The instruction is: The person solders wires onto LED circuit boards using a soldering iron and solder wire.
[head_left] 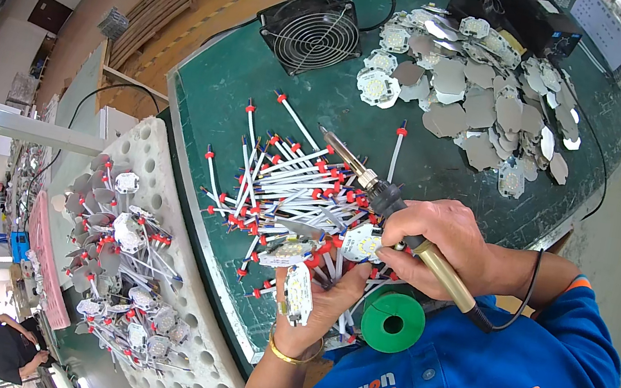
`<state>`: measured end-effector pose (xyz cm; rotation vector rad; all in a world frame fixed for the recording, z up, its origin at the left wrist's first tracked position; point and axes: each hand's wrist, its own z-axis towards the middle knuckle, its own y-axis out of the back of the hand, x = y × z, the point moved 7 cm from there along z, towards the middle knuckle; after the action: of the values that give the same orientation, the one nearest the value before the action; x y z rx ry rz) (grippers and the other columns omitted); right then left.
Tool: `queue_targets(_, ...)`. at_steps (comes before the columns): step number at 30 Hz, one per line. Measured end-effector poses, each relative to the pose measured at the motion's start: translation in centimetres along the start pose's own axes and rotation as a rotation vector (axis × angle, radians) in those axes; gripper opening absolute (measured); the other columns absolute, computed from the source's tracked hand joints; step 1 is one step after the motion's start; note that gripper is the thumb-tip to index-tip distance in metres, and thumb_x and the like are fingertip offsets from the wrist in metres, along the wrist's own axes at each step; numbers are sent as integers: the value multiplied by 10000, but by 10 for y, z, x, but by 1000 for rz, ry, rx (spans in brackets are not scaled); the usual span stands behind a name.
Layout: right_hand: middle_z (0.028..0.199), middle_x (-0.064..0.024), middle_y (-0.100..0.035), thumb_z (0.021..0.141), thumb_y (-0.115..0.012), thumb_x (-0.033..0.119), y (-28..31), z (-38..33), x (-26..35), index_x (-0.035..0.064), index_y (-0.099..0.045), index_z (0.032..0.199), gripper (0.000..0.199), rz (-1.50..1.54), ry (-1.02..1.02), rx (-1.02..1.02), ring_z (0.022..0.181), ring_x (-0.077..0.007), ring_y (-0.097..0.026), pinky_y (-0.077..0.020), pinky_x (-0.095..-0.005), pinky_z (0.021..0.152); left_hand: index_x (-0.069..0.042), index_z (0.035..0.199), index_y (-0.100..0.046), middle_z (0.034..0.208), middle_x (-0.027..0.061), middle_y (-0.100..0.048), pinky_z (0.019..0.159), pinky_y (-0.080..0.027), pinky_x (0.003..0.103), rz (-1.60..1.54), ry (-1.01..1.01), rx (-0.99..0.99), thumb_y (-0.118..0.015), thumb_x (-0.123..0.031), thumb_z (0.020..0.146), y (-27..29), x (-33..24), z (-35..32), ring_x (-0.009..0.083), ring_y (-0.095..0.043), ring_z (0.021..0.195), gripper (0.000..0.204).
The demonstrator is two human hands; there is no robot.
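My right hand (440, 238) is closed round a soldering iron (444, 277), its metal tip pointing up and left over the wires. Its fingertips also meet the edge of a white LED board (360, 243). Below and to the left, my left hand (325, 306) is closed on a few LED boards with wires; one board (299, 293) hangs at its outer side. The fingers partly hide these boards. A pile of short white wires (288, 182) with red rings lies just beyond both hands. Close to my body stands a green spool (375, 328).
A black fan (311, 33) stands at the green table's far edge. Loose LED boards (480, 103) are heaped far right, beside a black box (539, 20). To the left, a white foam tray (203, 358) with holes carries wired boards. A person (5, 346) sits far left.
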<state>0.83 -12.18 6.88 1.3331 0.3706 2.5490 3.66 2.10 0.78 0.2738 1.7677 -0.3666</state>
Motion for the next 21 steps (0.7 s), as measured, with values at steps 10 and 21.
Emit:
queue_targets(10,766,-82,-593,656,-706,71,17,-5,17,23,-509,929,340,-151,151,-46,621,-255,-600,-463,-388,547,38,960,-596,854,75,-634,677,-479,252,-10,22,7,-676,27,693,1,-7,-12,110,-591,751,278)
queue_targets(21,597,-21,-494,807,-557,345,49,-30,51,122,-545,872,232,35,408,28,486,-159,-454,-330,-301,496,23,1000,-591,877,58,-626,727,-460,258,-35,-29,-63,-721,-24,669,8,-19,-26,118,-584,796,358)
